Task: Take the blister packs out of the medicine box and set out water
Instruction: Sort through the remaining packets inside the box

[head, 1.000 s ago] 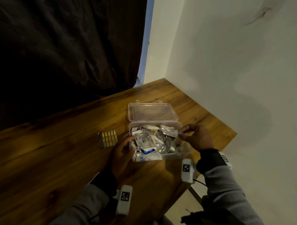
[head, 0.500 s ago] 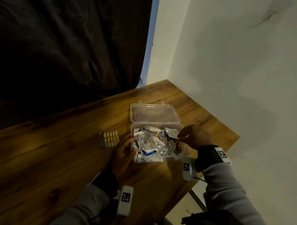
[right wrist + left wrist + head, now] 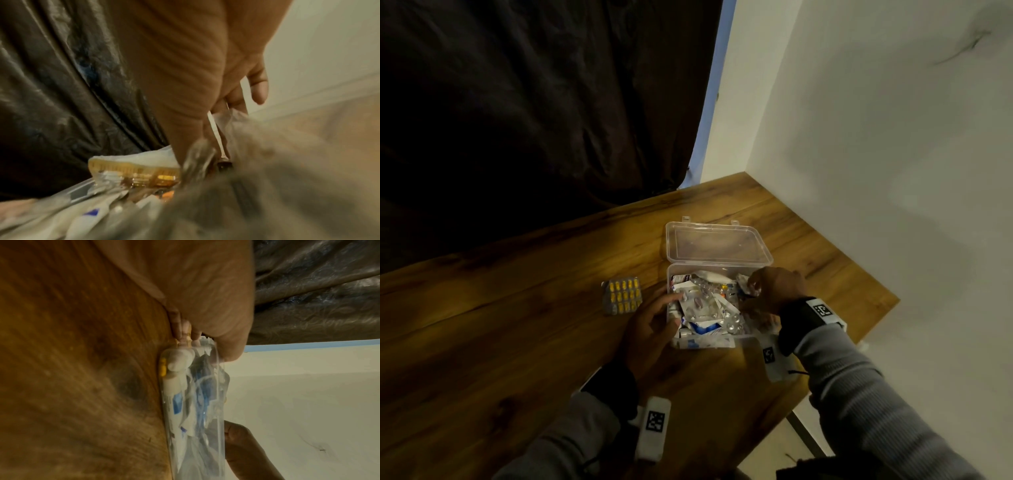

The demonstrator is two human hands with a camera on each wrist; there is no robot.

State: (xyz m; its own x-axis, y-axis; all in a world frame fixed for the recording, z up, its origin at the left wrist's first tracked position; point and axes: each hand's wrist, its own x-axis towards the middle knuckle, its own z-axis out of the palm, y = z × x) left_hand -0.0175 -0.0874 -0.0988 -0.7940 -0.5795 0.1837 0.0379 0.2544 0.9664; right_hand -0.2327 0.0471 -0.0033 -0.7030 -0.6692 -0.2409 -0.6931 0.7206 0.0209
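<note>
Head view, from left to right: a blister pack of yellow pills (image 3: 622,296) lies flat on the wooden tabletop (image 3: 517,325), its long axis running away from the person, just left of the medicine box (image 3: 709,337). The left hand (image 3: 650,329) rests against the box's left wall, fingers loosely spread, thumb at the rim, its grip closed on nothing. The clear box stands open, lid (image 3: 717,243) laid back toward the wall, silver packs heaped inside. Over its right end the right hand (image 3: 774,291) hangs knuckles-up, fingertips pinching a crumpled silver blister pack (image 3: 748,286).
</note>
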